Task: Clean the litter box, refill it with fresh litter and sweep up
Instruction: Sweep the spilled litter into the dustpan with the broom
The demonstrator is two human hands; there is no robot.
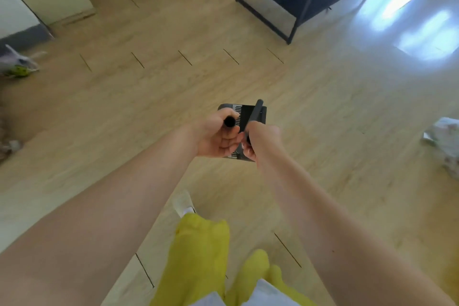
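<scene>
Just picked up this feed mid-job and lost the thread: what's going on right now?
A person stands on the wood floor, seen from above. The left hand grips the top of one black handle; the right hand grips a second black handle. Below the hands sits a dark dustpan with comb teeth, so this looks like a broom-and-dustpan set. No litter box is in view. A white bag lies at the right edge.

both hands (242, 138) apparently curled, arms outstretched

A single head-worn wide-angle camera looks steeply down from standing height, facing forward over the wooden floor (149, 112); both forearms reach into view.
</scene>
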